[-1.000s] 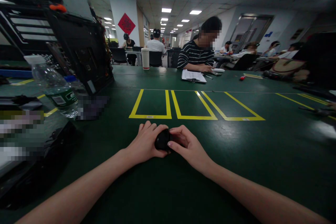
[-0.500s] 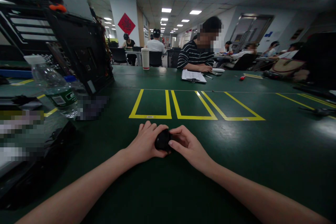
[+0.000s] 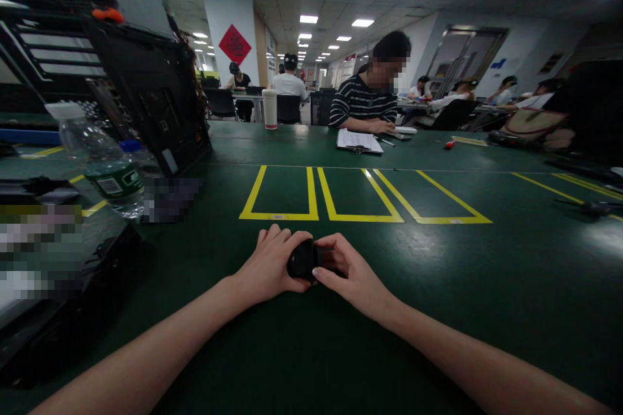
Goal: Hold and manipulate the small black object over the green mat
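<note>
A small, black, rounded object with a glossy top sits low over the green table, between my two hands; its exact kind I cannot make out. My left hand wraps round its left side, thumb at the near edge and fingers over the far edge. From the right, my right hand pinches the object's right end between thumb and fingertips. A dark part of it shows between those fingers, while the underside is hidden.
Yellow tape frames mark the green table beyond my hands. On the left stand a plastic bottle and a black computer case. A person in a striped top sits opposite, by a clipboard. A white cup stands nearby.
My right hand's fingers have shifted slightly at the object's right end, and more of its dark part shows between them. My left hand has stayed in place.
</note>
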`<state>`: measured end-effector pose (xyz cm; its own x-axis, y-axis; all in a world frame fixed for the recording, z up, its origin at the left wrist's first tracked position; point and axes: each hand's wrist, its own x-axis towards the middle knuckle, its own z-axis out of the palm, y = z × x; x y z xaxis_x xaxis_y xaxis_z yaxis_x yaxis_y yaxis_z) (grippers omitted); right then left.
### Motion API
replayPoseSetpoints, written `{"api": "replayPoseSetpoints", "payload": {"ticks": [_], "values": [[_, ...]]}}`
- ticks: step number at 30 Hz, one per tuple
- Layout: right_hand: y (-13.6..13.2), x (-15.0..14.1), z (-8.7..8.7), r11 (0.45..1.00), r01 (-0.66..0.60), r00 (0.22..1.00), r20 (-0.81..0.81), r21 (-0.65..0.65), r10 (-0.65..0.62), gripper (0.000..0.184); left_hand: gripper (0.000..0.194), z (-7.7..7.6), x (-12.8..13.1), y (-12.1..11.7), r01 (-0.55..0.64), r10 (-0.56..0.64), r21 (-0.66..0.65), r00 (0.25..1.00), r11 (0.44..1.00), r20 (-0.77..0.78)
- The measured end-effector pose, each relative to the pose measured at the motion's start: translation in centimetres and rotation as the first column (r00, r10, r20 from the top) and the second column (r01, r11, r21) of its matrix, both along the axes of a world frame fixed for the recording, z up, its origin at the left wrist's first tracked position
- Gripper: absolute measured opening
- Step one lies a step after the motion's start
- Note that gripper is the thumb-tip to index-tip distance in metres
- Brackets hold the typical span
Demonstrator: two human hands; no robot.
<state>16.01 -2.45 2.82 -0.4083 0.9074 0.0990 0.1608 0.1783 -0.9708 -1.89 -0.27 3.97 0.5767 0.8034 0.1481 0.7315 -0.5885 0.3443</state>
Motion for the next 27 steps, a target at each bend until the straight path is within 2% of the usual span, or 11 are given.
{"api": "replayPoseSetpoints", "payload": {"ticks": [5,9,12,16,22,27], "values": [[0.17,0.0,-0.1,1.0,-0.017,0.999,-0.041,-0.011,0.017,0.023,0.056,0.01,0.01,0.01,0.003,-0.003,-0.003,1.0,1.0,0.006],[0.32,0.23,-0.16,0.999,-0.014,0.999,0.045,-0.052,0.016,0.033,0.056,0.0,-0.04,-0.02,0.004,-0.004,-0.012,1.0,1.0,0.024],[0.28,0.33,-0.07,0.998,-0.032,0.996,0.083,-0.053,0.036,0.031,0.058,-0.04,-0.11,0.01,0.001,0.0,-0.016,1.0,1.0,0.021],[0.23,0.24,-0.1,0.999,-0.05,0.999,-0.02,-0.01,0.05,0.031,0.057,-0.12,-0.1,0.06,0.003,-0.003,-0.002,1.0,1.0,0.011],[0.63,0.16,-0.62,0.997,-0.041,0.989,-0.147,-0.068,0.031,0.02,0.058,-0.14,0.0,0.04,-0.003,0.003,0.016,1.0,1.0,-0.001],[0.68,0.33,-0.29,0.996,-0.016,0.999,-0.045,-0.085,0.013,0.031,0.058,-0.08,-0.15,0.02,0.002,-0.002,-0.001,1.0,1.0,0.009]]}}
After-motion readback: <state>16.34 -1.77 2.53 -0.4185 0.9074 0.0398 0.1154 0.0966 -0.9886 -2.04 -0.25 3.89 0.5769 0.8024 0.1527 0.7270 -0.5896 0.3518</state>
